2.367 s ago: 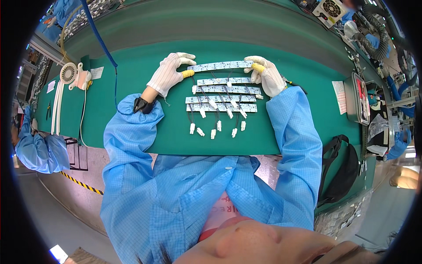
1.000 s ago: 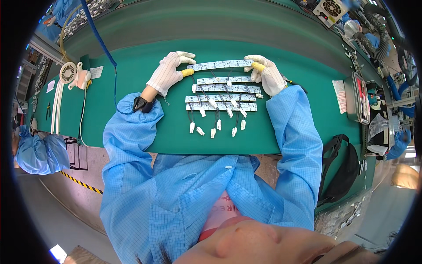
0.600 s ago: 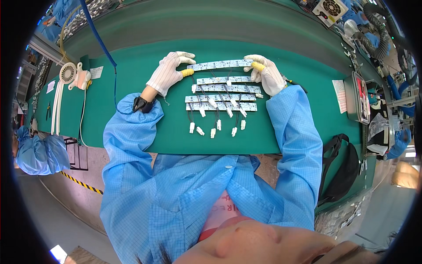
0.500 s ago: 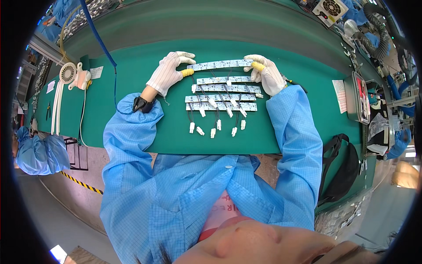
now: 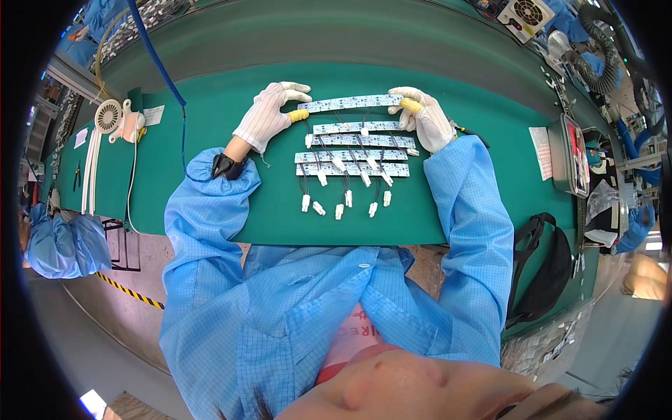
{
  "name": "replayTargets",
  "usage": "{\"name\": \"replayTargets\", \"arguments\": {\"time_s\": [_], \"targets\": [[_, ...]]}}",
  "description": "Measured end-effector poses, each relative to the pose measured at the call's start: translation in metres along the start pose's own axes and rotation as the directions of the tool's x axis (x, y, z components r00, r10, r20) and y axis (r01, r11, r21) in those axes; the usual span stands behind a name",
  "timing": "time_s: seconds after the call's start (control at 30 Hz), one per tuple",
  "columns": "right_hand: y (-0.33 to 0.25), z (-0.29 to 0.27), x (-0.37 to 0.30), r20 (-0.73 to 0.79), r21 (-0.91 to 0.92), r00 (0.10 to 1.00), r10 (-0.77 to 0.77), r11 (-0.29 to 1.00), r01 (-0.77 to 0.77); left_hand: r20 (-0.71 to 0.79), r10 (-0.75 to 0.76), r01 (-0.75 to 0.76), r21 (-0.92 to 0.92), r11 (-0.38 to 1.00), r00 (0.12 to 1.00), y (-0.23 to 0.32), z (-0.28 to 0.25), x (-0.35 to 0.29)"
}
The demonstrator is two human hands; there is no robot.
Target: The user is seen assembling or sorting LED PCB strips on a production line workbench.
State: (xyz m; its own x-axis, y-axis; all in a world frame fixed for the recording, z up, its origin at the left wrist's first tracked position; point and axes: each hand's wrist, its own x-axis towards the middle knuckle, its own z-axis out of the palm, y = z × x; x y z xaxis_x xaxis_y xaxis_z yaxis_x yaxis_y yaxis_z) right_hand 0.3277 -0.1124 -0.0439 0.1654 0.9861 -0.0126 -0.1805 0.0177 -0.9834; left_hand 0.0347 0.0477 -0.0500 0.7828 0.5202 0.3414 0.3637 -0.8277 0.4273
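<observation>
Both my hands wear pale striped gloves with yellow thumb tips. A long, thin white circuit board strip (image 5: 353,103) spans between them. My left hand (image 5: 271,115) is at its left end, thumb against the strip and fingers reaching beyond the far side. On the right end, my right hand (image 5: 425,119) pinches the strip between thumb and fingers. Nearer to me, several similar strips (image 5: 352,170) lie in rows on the green mat. Dark wires with white connectors (image 5: 339,211) run from them toward me. Some wires and connectors overlap the strips.
A small fan (image 5: 110,117) and a blue coiled hose (image 5: 168,80) are at the left. At the right are a metal tray (image 5: 570,157), a printed sheet (image 5: 540,150) and a black bag (image 5: 549,273). A dark-handled tool (image 5: 470,133) lies beside my right wrist.
</observation>
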Motion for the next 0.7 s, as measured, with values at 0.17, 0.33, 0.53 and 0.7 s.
{"name": "replayTargets", "arguments": {"time_s": [0.17,0.33,0.53,0.7], "targets": [[-0.0029,0.0009,-0.0003,-0.005,0.003,1.000,0.007,1.000,-0.007,-0.004,0.008,-0.008,0.000,1.000,1.000,0.0028,-0.0039,0.0011],[-0.0007,-0.0007,0.0025,0.001,0.007,1.000,-0.004,1.000,0.004,-0.009,0.024,-0.024,0.007,1.000,1.000,-0.0007,-0.0024,0.0028],[-0.0004,-0.0003,0.0010,-0.002,-0.001,1.000,0.006,1.000,-0.006,-0.007,0.017,-0.017,0.004,1.000,1.000,0.0001,-0.0015,0.0005],[0.0014,-0.0025,0.0007,0.031,0.004,0.999,-0.027,1.000,0.027,-0.021,0.040,-0.040,0.020,0.999,0.999,-0.0034,0.0008,-0.0004]]}}
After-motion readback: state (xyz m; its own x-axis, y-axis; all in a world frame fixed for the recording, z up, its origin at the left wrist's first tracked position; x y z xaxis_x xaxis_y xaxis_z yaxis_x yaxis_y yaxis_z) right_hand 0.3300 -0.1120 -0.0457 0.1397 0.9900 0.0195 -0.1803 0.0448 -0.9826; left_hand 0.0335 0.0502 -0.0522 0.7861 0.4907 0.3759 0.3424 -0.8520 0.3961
